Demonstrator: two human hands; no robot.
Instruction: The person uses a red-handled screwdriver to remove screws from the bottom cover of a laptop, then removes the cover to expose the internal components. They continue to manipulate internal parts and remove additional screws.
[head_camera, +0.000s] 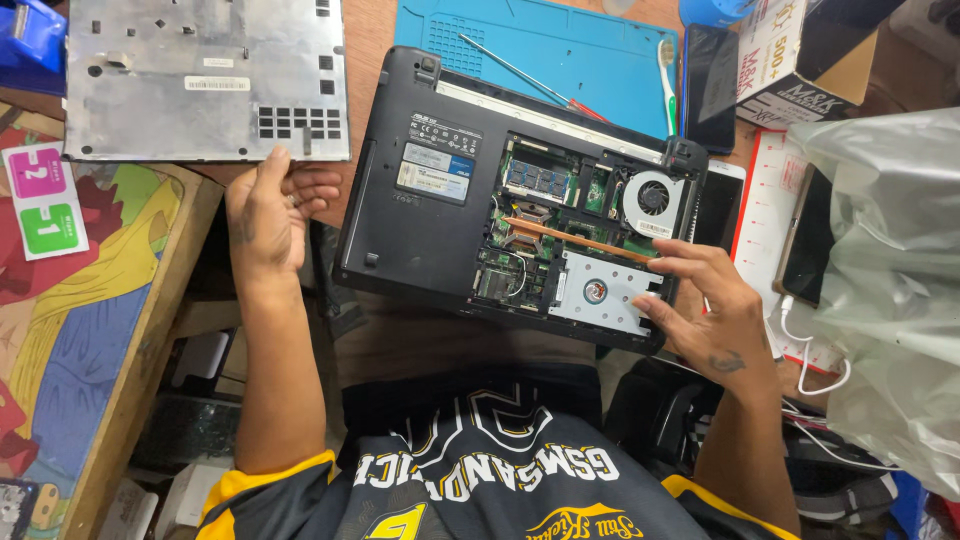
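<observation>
Open black laptop (480, 200), underside up, lies on the counter (370, 30) in front of you, partly over a blue mat (560, 50); fan (653, 195), copper heat pipe (575, 240) & memory exposed. Your right hand (705, 300): fingers spread, tips touching laptop's near-right corner by the silver drive; gripping nothing. Your left hand (270, 215): loosely curled, empty, at the near edge of the detached silver bottom cover (205, 75), left of laptop. Screwdriver (530, 75) lies on mat.
</observation>
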